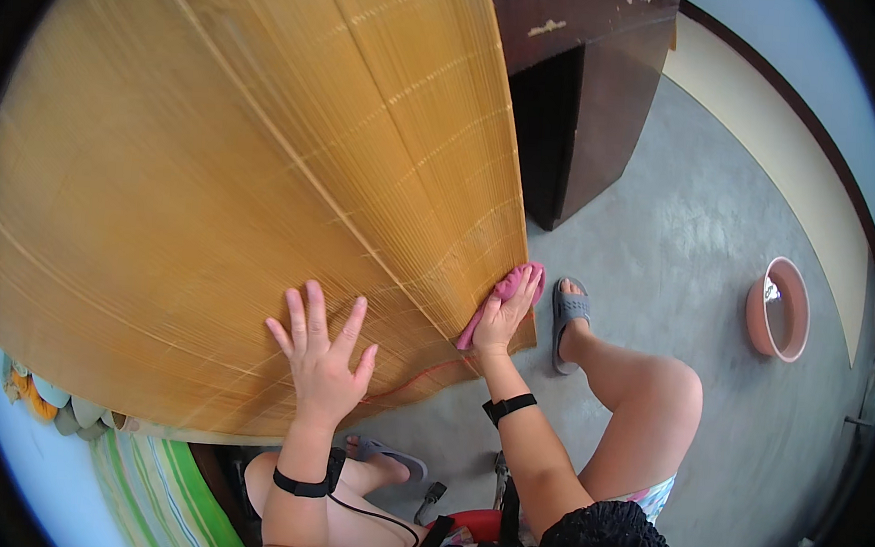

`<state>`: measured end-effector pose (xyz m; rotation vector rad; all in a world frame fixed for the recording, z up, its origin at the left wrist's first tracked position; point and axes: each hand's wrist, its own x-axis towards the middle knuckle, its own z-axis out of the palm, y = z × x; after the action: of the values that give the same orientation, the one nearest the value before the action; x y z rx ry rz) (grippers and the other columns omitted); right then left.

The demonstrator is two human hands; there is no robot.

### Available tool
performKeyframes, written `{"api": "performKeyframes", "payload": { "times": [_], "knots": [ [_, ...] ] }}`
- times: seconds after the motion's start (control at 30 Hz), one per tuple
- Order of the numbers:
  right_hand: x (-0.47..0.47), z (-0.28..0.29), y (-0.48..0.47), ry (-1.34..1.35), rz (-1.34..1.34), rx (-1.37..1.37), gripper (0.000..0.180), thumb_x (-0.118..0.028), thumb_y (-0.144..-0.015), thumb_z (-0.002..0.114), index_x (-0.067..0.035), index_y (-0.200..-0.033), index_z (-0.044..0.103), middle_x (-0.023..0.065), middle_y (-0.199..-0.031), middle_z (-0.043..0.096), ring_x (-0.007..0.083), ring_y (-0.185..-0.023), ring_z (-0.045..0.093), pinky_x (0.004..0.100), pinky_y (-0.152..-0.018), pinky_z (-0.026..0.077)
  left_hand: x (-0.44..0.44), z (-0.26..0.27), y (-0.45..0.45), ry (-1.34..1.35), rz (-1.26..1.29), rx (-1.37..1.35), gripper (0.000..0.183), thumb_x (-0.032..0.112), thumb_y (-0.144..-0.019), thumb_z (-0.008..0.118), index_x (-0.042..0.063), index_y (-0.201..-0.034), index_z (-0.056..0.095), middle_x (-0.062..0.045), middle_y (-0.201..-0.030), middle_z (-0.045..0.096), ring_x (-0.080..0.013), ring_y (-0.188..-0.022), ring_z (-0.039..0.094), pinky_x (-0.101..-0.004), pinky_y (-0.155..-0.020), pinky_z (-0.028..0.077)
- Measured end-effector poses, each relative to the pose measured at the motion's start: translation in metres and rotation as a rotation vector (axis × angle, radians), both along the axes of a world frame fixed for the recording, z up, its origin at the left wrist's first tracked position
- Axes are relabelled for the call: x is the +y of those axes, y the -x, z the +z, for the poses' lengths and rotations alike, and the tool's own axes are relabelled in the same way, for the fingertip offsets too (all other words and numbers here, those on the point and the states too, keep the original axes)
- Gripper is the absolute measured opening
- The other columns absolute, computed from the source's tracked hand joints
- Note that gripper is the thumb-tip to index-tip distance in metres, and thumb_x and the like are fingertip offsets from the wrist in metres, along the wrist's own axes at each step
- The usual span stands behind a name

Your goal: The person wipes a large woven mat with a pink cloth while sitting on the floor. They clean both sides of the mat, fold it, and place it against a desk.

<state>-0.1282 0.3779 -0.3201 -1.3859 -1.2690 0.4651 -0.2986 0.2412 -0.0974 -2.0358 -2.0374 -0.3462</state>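
Note:
A wide bamboo mat (262, 187) with fine slats fills the left and middle of the view. Its near end has a reddish line and bends down over the edge beneath it. My left hand (326, 357) is spread on or just over the mat, fingers apart, holding nothing. At the mat's right edge, my right hand (504, 319) presses a pink cloth (518, 280) against the slats. Part of the cloth is hidden under the palm and fingers.
A dark brown wooden cabinet (612, 119) with chipped paint stands beyond the mat's right edge. On the grey floor (677, 288), a pink basin (759, 323) holds water. Green striped fabric (161, 490) lies at lower left. My slippered feet are on the floor near the mat.

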Motion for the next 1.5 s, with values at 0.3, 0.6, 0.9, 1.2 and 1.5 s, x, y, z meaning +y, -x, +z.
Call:
{"api": "performKeyframes", "payload": {
  "times": [0.3, 0.6, 0.9, 1.2, 1.5],
  "knots": [
    [-0.032, -0.114, 0.001, 0.434, -0.169, 0.149, 0.071, -0.025, -0.096, 0.042, -0.003, -0.155, 0.009, 0.0215, -0.16, 0.013, 0.0348, -0.149, 0.011, 0.044, -0.122, 0.009, -0.001, -0.003, 0.004, 0.013, 0.067, 0.113, 0.064, 0.025, -0.08, 0.074, 0.024, -0.141, 0.053, -0.023, -0.161, 0.01, -0.0461, -0.148, 0.004, -0.066, -0.113, 0.0],
    [-0.042, -0.11, 0.012, 0.764, -0.297, 0.939, 0.052, -0.02, -0.094, 0.046, -0.005, -0.143, 0.035, 0.0167, -0.14, 0.046, 0.0261, -0.13, 0.045, 0.0387, -0.105, 0.039, -0.006, 0.001, 0.005, 0.007, 0.038, 0.035, 0.065, 0.022, -0.079, 0.074, 0.023, -0.141, 0.052, -0.021, -0.16, 0.016, -0.0433, -0.148, 0.01, -0.0651, -0.114, 0.003],
    [-0.042, 0.166, 0.093, -0.065, 0.088, 0.337, 0.068, -0.01, -0.089, 0.04, 0.002, -0.153, 0.019, 0.0254, -0.16, 0.009, 0.0382, -0.15, 0.004, 0.0486, -0.12, 0.007, -0.032, 0.017, 0.026, -0.136, -0.075, -0.16, 0.048, 0.008, -0.087, 0.061, 0.015, -0.134, 0.058, -0.018, -0.154, 0.035, -0.0361, -0.145, 0.028, -0.058, -0.115, 0.019],
    [-0.052, 0.154, 0.145, -0.532, 0.178, -0.291, 0.061, -0.023, -0.076, 0.063, -0.016, -0.137, 0.056, 0.0284, -0.151, 0.031, 0.0456, -0.132, 0.041, 0.0577, -0.106, 0.034, -0.045, 0.016, 0.037, -0.119, 0.089, -0.081, 0.055, 0.015, -0.082, 0.068, 0.013, -0.136, 0.055, -0.022, -0.158, 0.021, -0.0421, -0.147, 0.015, -0.0626, -0.115, 0.011],
    [-0.114, -0.038, 0.127, -0.022, 0.169, -0.25, 0.07, -0.025, -0.085, 0.053, -0.006, -0.148, 0.031, 0.0322, -0.152, 0.019, 0.0518, -0.138, 0.024, 0.0601, -0.111, 0.025, -0.055, 0.016, 0.041, 0.034, 0.121, -0.058, 0.062, 0.019, -0.081, 0.071, 0.018, -0.141, 0.053, -0.018, -0.16, 0.021, -0.0411, -0.147, 0.016, -0.0623, -0.116, 0.011]
  ]
}}
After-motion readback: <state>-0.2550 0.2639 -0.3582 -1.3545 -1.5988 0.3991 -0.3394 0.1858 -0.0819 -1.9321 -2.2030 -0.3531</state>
